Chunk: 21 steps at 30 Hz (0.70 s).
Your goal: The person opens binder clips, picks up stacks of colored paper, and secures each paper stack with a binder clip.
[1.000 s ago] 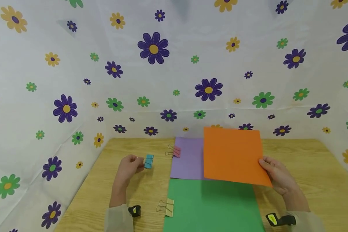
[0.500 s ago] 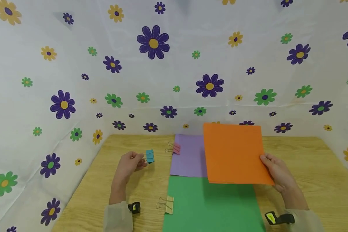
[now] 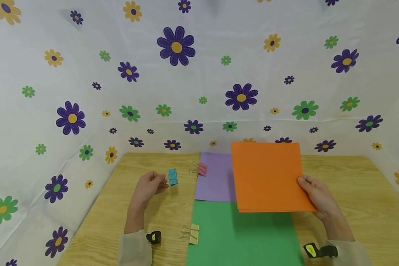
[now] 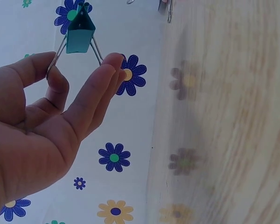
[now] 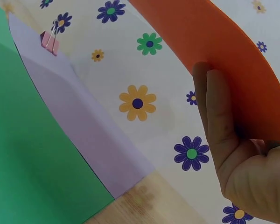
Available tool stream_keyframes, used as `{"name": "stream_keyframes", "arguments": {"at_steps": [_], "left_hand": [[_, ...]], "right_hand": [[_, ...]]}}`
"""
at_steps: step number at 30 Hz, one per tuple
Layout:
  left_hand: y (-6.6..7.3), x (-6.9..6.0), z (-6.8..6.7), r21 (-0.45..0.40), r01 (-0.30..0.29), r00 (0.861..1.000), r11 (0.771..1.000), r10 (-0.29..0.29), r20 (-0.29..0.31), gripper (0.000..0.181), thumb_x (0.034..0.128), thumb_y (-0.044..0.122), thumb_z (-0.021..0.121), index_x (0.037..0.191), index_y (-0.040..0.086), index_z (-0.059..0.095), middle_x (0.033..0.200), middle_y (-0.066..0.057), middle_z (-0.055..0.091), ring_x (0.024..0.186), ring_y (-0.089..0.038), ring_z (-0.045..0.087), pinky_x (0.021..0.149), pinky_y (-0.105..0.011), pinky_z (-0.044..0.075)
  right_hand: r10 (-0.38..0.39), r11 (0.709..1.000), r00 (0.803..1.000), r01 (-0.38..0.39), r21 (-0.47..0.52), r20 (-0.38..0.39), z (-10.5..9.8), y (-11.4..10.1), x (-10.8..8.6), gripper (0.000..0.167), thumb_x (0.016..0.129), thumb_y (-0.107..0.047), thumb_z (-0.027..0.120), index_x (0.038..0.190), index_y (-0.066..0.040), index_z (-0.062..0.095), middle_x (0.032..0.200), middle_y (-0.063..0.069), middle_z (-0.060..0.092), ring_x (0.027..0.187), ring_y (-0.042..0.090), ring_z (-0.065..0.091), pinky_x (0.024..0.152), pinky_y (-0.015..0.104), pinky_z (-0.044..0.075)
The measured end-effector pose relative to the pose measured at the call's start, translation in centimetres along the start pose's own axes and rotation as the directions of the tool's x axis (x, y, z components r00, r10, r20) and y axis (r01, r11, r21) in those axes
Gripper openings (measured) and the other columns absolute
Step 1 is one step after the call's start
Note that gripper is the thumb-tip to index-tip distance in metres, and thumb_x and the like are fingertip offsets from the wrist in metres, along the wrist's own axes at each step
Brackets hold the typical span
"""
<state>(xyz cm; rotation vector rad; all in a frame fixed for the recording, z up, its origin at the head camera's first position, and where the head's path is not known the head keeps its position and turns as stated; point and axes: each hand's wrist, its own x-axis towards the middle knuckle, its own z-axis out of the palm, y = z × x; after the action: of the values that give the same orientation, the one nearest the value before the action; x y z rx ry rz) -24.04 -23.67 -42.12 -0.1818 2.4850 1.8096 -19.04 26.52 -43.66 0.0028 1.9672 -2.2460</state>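
Note:
My left hand (image 3: 149, 186) holds a blue binder clip (image 3: 173, 177) by its wire handles, above the wooden table. In the left wrist view the clip (image 4: 80, 39) has one handle between thumb and a finger, the other against the fingertips. My right hand (image 3: 320, 195) grips the right edge of an orange paper stack (image 3: 269, 177), thumb on the front, fingers behind it. The stack hangs tilted over the purple paper (image 3: 214, 181) and green paper (image 3: 242, 236). A pink binder clip (image 3: 202, 169) sits on the purple paper's left edge, a yellow binder clip (image 3: 194, 234) on the green paper's.
The wooden table (image 3: 345, 192) spreads under the papers and both arms. A white flowered cloth (image 3: 206, 77) rises behind the table and along both sides. Each wrist wears a strap with a black mount (image 3: 154, 237).
The blue clip has turned a little in my left fingers. The orange stack's lower left corner has shifted and its face has tilted slightly. The head view has dipped slightly upward relative to the table.

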Motion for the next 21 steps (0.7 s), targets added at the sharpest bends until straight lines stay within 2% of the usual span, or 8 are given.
{"name": "stream_keyframes", "arguments": {"at_steps": [3,10,21], "left_hand": [[0.14,-0.12,-0.04,-0.007,0.004,1.0,1.0,-0.004,-0.001,0.029,0.1038,0.025,0.053,0.101,-0.003,0.058,0.099,-0.013,0.065,0.09,-0.02,0.069,0.086,-0.036,0.058],[0.26,-0.16,-0.1,-0.009,0.011,1.0,1.0,-0.011,-0.004,0.029,0.1043,0.024,0.052,0.101,-0.004,0.057,0.101,-0.015,0.064,0.093,-0.022,0.069,0.091,-0.043,0.056],[0.34,-0.28,-0.17,-0.008,0.009,1.0,1.0,-0.009,0.005,0.03,0.104,0.025,0.053,0.102,-0.004,0.057,0.102,-0.014,0.064,0.095,-0.023,0.069,0.089,-0.038,0.057]], "right_hand": [[-0.005,1.0,1.0,0.005,-0.015,0.007,-0.07,0.01,-0.12,0.024,0.106,-0.032,0.047,0.11,-0.01,0.053,0.086,-0.002,0.067,0.071,0.015,0.07,0.063,0.031,0.06],[-0.018,0.999,0.999,0.02,-0.04,0.033,-0.15,-0.04,-0.23,0.023,0.106,-0.03,0.046,0.111,-0.009,0.054,0.086,-0.001,0.068,0.07,0.016,0.071,0.062,0.032,0.06],[-0.024,0.999,0.999,0.025,-0.038,0.025,-0.34,-0.09,-0.21,0.017,0.106,-0.028,0.048,0.106,-0.014,0.058,0.085,-0.001,0.067,0.071,0.016,0.071,0.062,0.033,0.06]]}}
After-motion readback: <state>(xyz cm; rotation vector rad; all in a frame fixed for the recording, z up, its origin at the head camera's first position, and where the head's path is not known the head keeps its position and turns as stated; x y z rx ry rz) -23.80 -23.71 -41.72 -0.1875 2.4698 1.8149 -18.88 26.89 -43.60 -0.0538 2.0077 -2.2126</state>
